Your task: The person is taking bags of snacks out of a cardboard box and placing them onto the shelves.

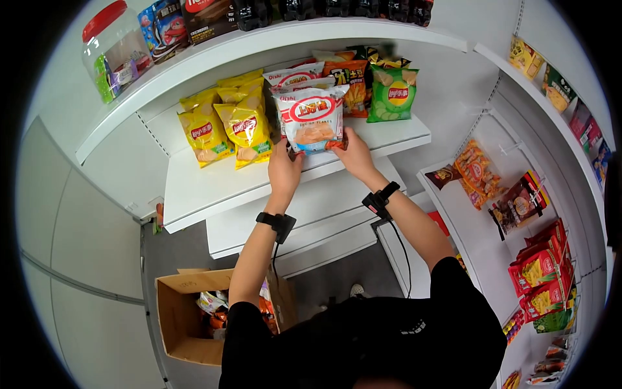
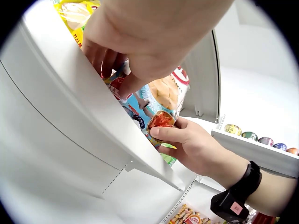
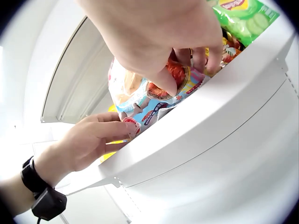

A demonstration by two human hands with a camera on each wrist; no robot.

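Observation:
A white, red and blue snack bag (image 1: 314,120) stands upright at the front of the white middle shelf (image 1: 207,188), its face toward me. My left hand (image 1: 285,172) grips its lower left corner, and my right hand (image 1: 356,157) grips the lower right one. From the left wrist, the right thumb presses the front of the bag (image 2: 163,93) while the fingers (image 2: 170,151) curl behind. The right wrist view has the left hand (image 3: 93,137) pinching the other corner close over the shelf edge. Similar white bags (image 1: 295,76) stand directly behind it.
Yellow chip bags (image 1: 249,126) stand left of the held bag; a green chip bag (image 1: 392,94) and an orange bag (image 1: 350,84) stand right. An upper shelf (image 1: 278,40) overhangs them. A cardboard box (image 1: 188,282) of snack bags sits on the floor. Side shelves (image 1: 466,220) run along the right.

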